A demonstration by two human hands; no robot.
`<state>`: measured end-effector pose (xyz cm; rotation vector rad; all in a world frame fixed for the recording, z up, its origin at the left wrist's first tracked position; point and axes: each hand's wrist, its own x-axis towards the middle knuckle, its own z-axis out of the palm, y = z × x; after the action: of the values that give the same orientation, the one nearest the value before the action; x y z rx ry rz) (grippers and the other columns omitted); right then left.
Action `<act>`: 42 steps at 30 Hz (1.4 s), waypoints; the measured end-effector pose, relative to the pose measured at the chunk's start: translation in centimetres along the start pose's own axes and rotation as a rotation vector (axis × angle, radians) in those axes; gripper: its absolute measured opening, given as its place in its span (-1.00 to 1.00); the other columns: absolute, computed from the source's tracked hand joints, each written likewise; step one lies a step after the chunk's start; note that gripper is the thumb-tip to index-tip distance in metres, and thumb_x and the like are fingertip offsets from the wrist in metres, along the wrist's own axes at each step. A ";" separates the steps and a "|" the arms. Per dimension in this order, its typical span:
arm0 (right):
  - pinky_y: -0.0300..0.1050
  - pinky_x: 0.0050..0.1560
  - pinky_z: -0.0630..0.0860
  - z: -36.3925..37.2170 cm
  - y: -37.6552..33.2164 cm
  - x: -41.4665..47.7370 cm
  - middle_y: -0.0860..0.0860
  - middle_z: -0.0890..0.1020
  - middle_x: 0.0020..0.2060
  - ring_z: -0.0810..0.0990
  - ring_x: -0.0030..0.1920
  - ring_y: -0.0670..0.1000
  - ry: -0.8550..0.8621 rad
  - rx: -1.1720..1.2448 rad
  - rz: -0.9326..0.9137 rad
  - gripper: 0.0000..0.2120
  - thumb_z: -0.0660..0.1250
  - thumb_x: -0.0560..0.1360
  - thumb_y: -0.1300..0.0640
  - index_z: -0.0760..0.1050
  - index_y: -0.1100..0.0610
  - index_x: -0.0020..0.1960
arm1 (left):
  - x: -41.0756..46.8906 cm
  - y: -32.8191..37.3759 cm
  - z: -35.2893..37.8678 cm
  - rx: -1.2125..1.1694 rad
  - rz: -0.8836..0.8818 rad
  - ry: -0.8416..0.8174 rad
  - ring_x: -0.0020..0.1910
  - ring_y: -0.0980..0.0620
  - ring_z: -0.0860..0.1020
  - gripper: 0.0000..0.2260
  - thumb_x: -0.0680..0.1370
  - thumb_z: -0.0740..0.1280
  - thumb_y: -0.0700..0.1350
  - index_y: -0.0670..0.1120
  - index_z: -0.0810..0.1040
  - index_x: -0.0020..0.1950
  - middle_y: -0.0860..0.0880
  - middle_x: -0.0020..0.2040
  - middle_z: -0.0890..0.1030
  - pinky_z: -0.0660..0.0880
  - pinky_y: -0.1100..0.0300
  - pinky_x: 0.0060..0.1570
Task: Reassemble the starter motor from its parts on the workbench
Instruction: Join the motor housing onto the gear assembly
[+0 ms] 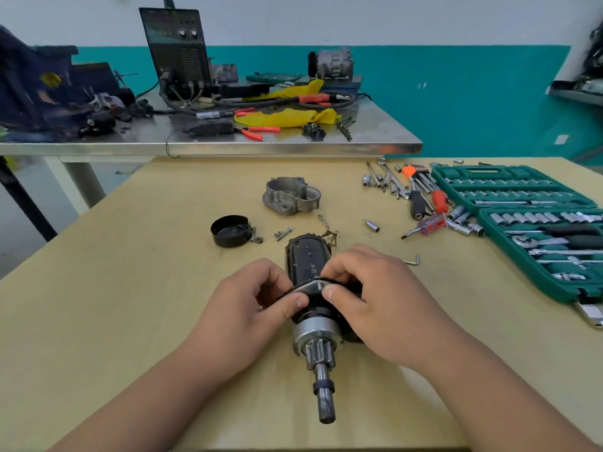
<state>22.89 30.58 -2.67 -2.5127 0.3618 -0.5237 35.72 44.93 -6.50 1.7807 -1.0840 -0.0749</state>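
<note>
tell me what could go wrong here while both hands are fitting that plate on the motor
Both the left hand and right hand pinch the thin plate against the motor body; it may seat crooked or nip a fingertip.
The round motor body lies on its side and could roll if released.
The loose screws just beyond it could get knocked away and lost.

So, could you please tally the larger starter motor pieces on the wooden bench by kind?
Motor body, gripped by the left hand and right hand: 1
Grey cast housing: 1
Black round cap: 1
Total: 3
</note>
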 end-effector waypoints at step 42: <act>-0.02 -0.24 0.45 -4.7 3.0 10.3 0.22 0.54 -0.22 0.47 -0.27 0.11 -0.169 0.708 0.552 -0.80 0.30 0.59 0.16 0.55 0.31 -0.03 | 9.7 2.2 0.2 -0.632 -0.623 -0.070 -0.65 0.00 0.24 -0.43 0.63 0.21 0.00 -0.03 0.36 -0.62 -0.02 -0.63 0.20 0.32 0.25 -0.58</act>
<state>29.59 22.35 2.34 -1.6629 0.6440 -0.1652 40.02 37.81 -0.96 1.4641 -0.4322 -0.7746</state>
